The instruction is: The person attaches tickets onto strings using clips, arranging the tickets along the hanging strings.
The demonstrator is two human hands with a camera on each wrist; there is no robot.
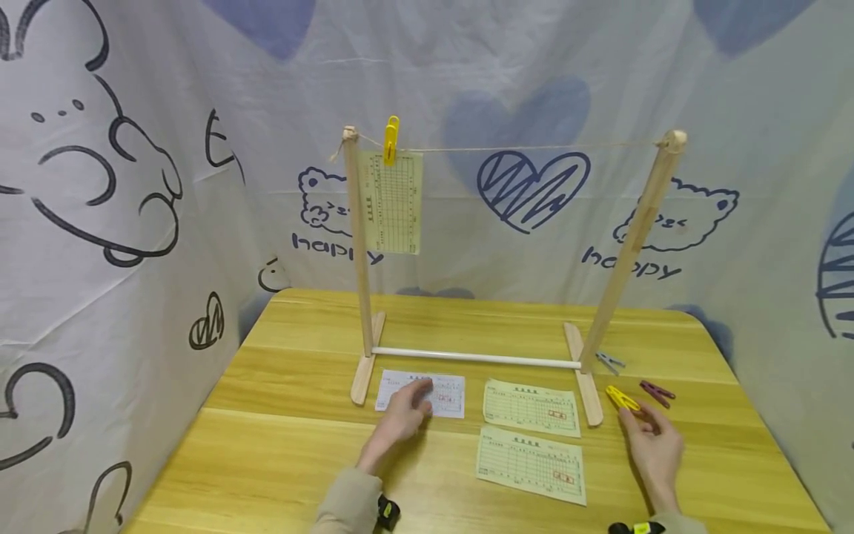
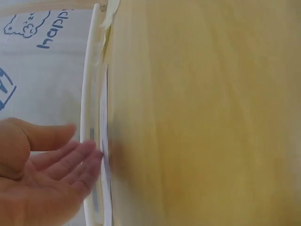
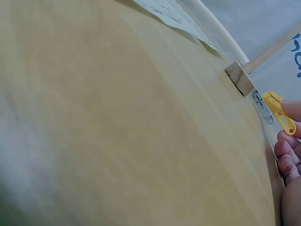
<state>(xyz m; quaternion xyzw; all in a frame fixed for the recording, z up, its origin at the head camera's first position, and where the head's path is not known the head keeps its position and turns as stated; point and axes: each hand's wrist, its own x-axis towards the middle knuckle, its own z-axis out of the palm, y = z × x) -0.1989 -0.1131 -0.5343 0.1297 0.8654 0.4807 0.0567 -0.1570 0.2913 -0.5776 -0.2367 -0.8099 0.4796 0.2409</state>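
Note:
In the head view my left hand (image 1: 404, 412) reaches over a white printed slip (image 1: 448, 397) on the table, its fingertips at the paper. Its fingers look relaxed in the left wrist view, with nothing between thumb and fingers. My right hand (image 1: 654, 449) pinches a yellow clothespin (image 1: 622, 399) by one end, near the stand's right foot. The same yellow clothespin (image 3: 279, 113) shows between thumb and fingers in the right wrist view. Two pale green slips, one upper (image 1: 531, 408) and one lower (image 1: 531, 466), lie between the hands.
A wooden stand with a left post (image 1: 360, 252), right post (image 1: 632, 252) and white bottom bar (image 1: 474, 357) carries a string (image 1: 507, 148). Another yellow clothespin (image 1: 391, 141) clips a green slip (image 1: 391, 208) to it. A grey clothespin (image 1: 610, 362) and a dark red one (image 1: 657, 393) lie at right.

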